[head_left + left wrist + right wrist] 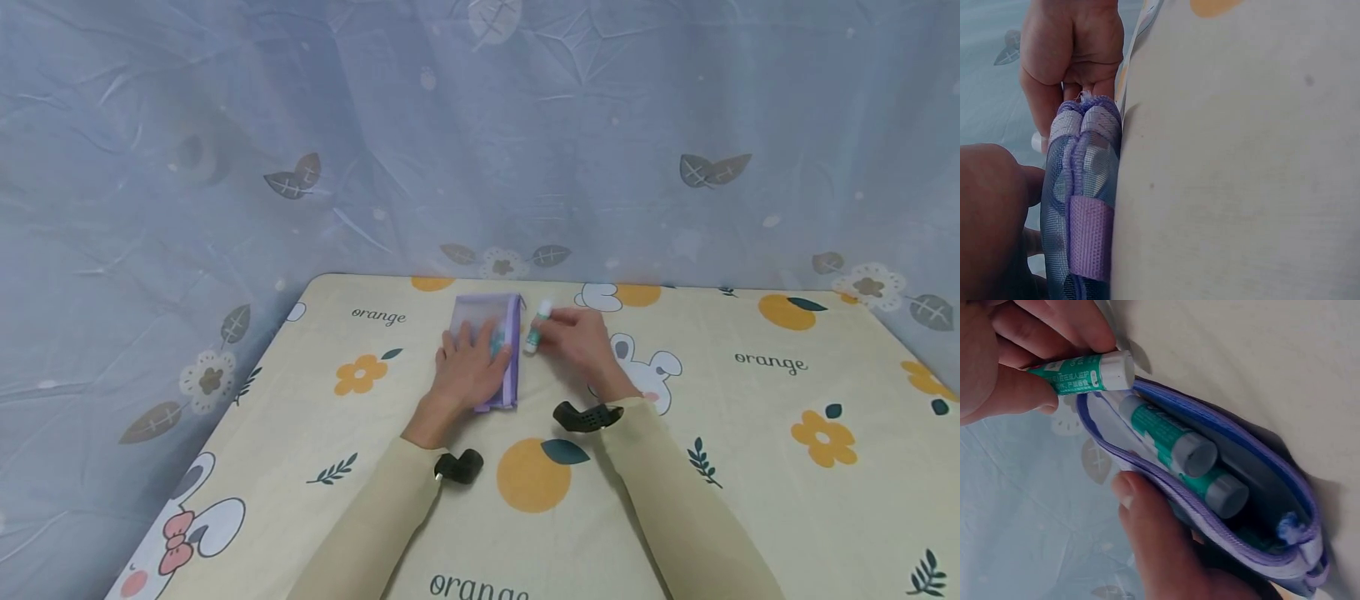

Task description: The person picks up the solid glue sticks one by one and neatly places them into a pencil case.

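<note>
A purple-edged mesh zipper pouch (513, 354) lies on the table under my left hand (468, 371), whose fingers are spread over its top. In the right wrist view the pouch's zipper mouth (1210, 531) gapes, and green-and-white glue sticks (1166, 434) show inside. My left thumb (1154, 531) lies against the pouch's edge there. Just right of the pouch, my right hand (585, 337) pinches another glue stick (1088, 374) between thumb and fingers. That stick is tilted and apart from the sticks inside. The left wrist view shows the pouch's end, with its purple tab (1091, 237).
A pale cloth printed with oranges, flowers and rabbits covers the table (645, 517). Behind it hangs a blue-grey patterned curtain (480, 150), close to the table's far edge. Dark wrist devices (588, 417) sit at both cuffs.
</note>
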